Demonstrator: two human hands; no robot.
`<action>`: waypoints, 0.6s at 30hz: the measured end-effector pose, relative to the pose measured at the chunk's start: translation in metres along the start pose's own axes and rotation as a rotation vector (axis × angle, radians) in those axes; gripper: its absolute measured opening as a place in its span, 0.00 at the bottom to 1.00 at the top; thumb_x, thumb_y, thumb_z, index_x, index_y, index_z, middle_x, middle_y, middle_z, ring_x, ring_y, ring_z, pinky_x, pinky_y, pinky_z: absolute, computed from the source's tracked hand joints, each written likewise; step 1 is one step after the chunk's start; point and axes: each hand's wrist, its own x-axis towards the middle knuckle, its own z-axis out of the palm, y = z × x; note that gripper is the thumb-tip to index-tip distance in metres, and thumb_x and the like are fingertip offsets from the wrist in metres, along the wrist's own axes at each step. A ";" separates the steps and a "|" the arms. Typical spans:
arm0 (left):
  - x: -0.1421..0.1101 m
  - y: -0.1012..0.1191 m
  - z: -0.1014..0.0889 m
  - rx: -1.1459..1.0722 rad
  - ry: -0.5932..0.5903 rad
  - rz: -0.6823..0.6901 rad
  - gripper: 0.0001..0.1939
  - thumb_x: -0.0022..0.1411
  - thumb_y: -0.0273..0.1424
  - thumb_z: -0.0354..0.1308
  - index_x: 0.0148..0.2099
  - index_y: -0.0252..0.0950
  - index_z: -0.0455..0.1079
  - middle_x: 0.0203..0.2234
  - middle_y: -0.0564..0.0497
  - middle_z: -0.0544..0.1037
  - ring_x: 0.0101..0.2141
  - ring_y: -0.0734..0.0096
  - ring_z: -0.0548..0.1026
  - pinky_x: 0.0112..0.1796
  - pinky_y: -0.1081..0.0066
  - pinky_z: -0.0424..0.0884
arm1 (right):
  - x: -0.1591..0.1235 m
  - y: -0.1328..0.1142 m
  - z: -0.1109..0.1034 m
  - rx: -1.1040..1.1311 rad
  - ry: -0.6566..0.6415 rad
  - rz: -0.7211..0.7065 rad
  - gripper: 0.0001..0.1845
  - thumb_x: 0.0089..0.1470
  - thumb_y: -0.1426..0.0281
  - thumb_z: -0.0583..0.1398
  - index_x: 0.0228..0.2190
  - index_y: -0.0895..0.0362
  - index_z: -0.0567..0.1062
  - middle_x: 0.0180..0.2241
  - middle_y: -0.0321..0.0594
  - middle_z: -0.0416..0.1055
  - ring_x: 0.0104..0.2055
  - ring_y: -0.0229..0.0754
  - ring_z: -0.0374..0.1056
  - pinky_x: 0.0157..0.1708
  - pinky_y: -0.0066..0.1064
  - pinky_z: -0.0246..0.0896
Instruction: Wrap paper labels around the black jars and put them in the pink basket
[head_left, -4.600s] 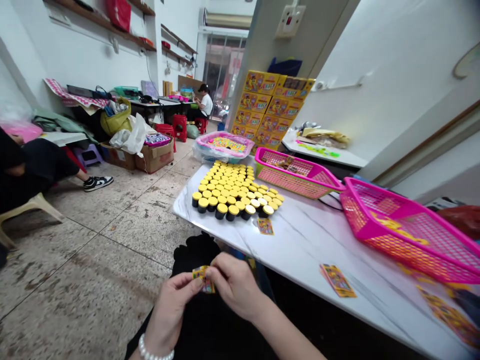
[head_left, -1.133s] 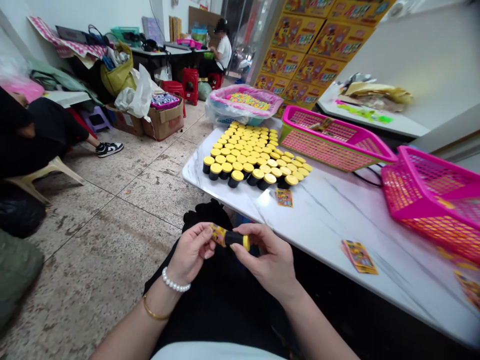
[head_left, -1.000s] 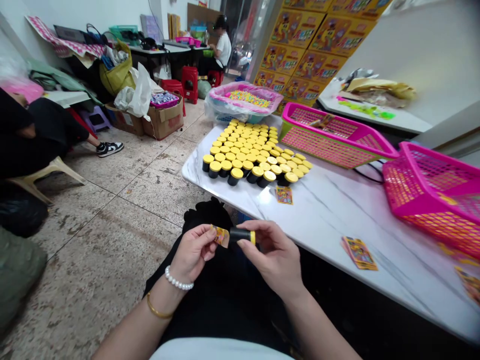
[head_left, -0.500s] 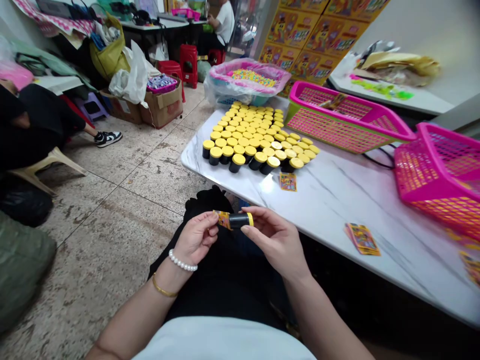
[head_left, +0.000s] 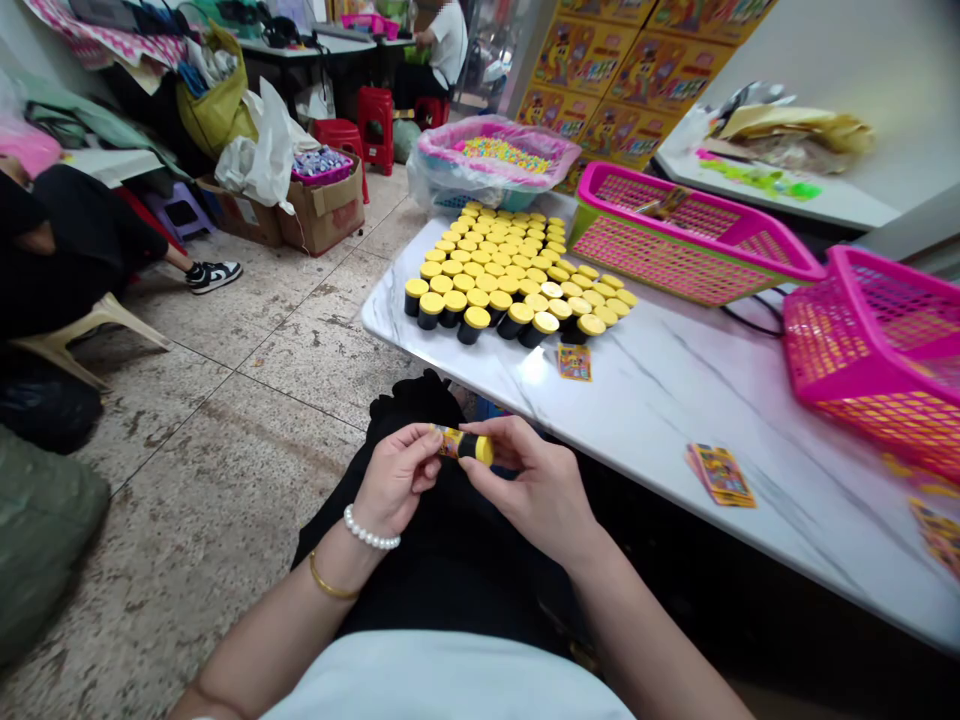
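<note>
Over my lap I hold a small black bottle with a yellow cap sideways between both hands. My right hand pinches the capped end. My left hand presses a colourful sticker label against the bottle's other end with thumb and fingertips. On the white marble table stand several rows of identical yellow-capped black bottles. Loose sticker labels lie on the table, one by the bottles and a small stack farther right.
Two pink mesh baskets sit on the table's far side. A bag-lined tub of coloured bits stands behind the bottles, with yellow cartons stacked beyond. Another person sits at the left, one more at a far desk.
Earlier my hands held only a sticker; a bottle then appeared in my right hand. Over the last second the sticker end has been pressed closer against the bottle, and the camera tilted down.
</note>
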 end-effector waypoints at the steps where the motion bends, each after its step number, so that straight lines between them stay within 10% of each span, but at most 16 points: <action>1: -0.002 0.000 0.001 0.034 0.010 0.031 0.19 0.44 0.37 0.75 0.32 0.30 0.74 0.22 0.52 0.73 0.18 0.85 0.62 0.16 0.83 0.49 | 0.000 0.001 0.001 0.010 0.004 -0.018 0.10 0.54 0.69 0.65 0.41 0.53 0.75 0.36 0.39 0.79 0.34 0.40 0.78 0.38 0.31 0.77; 7: -0.011 0.000 0.008 0.226 0.025 0.205 0.19 0.51 0.37 0.72 0.43 0.35 0.74 0.30 0.52 0.75 0.24 0.82 0.66 0.22 0.82 0.59 | -0.004 0.006 -0.007 0.065 0.123 -0.090 0.14 0.52 0.67 0.68 0.41 0.53 0.76 0.37 0.39 0.79 0.35 0.40 0.77 0.39 0.33 0.77; 10: -0.008 0.008 0.029 0.344 -0.145 0.234 0.24 0.53 0.35 0.71 0.51 0.38 0.71 0.40 0.49 0.76 0.28 0.78 0.70 0.23 0.78 0.64 | -0.001 0.004 -0.038 0.058 0.090 -0.139 0.17 0.50 0.65 0.70 0.42 0.54 0.77 0.36 0.40 0.80 0.33 0.41 0.77 0.36 0.32 0.77; 18: 0.040 0.026 0.176 0.608 -0.583 0.263 0.15 0.52 0.32 0.71 0.39 0.34 0.72 0.22 0.55 0.72 0.18 0.81 0.64 0.20 0.76 0.59 | 0.032 -0.002 -0.183 0.049 0.176 -0.167 0.17 0.45 0.63 0.72 0.39 0.53 0.80 0.34 0.41 0.79 0.34 0.44 0.76 0.35 0.35 0.75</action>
